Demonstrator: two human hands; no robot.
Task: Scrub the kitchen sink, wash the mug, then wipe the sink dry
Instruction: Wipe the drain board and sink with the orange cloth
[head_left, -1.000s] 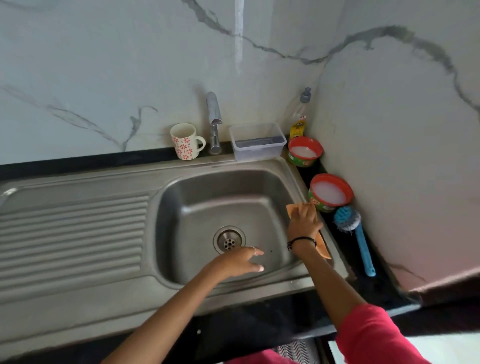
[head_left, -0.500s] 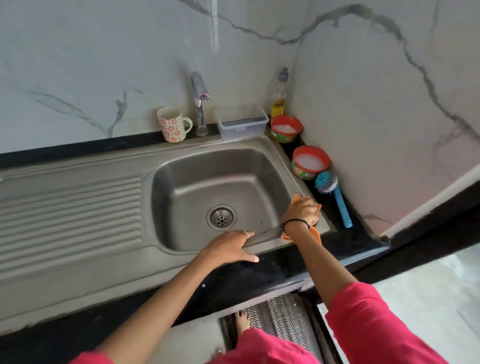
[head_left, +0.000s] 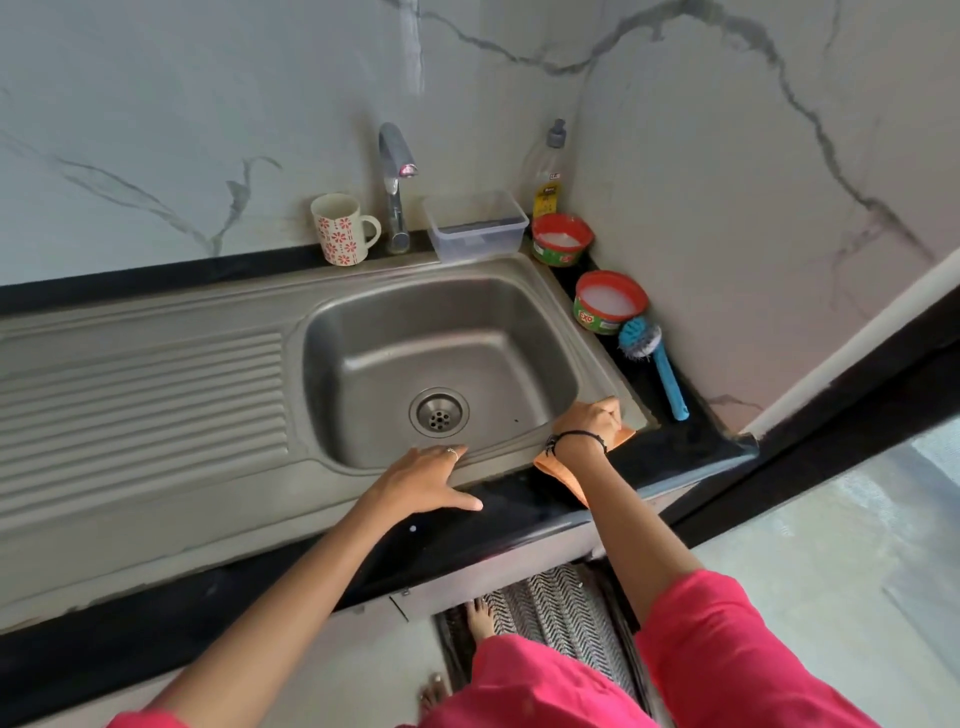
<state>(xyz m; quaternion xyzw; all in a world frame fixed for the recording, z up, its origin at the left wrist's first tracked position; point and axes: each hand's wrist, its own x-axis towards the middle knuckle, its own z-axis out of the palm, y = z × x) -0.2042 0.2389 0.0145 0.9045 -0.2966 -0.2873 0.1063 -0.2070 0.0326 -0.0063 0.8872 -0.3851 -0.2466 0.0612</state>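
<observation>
Two bare hands work at the steel sink (head_left: 156, 374) in the head view: the left hand (head_left: 426, 480) lies flat with fingers spread wide on the sink's front rim, while the right hand (head_left: 592, 423) presses an orange cloth (head_left: 563, 475) on the sink's front right corner, fingers curled over it. Behind the sink, the floral mug (head_left: 340, 228) stands upright just left of the tap (head_left: 396, 182); a blue brush (head_left: 655, 366) lies right of the sink.
</observation>
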